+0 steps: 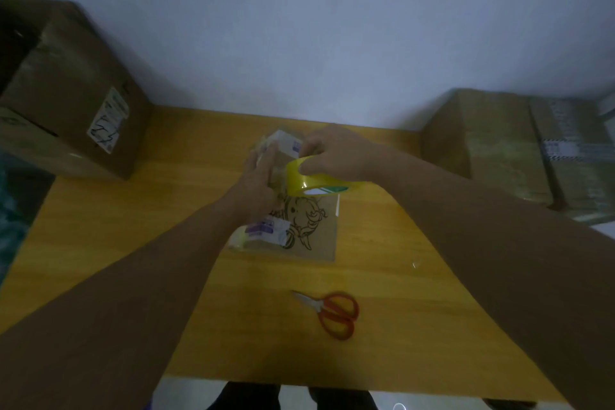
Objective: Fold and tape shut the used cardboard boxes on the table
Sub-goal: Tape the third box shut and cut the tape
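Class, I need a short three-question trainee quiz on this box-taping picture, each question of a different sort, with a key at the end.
1. True or false: the scissors lie on the table nearer the person than the small box.
2. Which hand holds the yellow tape roll? A) left hand B) right hand C) neither
3. Fill in: the left hand rests on the small ____.

Key
1. True; nobody is touching the scissors.
2. B; the right hand has its grip on the roll above the box.
3. box; it bears a cartoon drawing, and larger boxes stand at both far corners.
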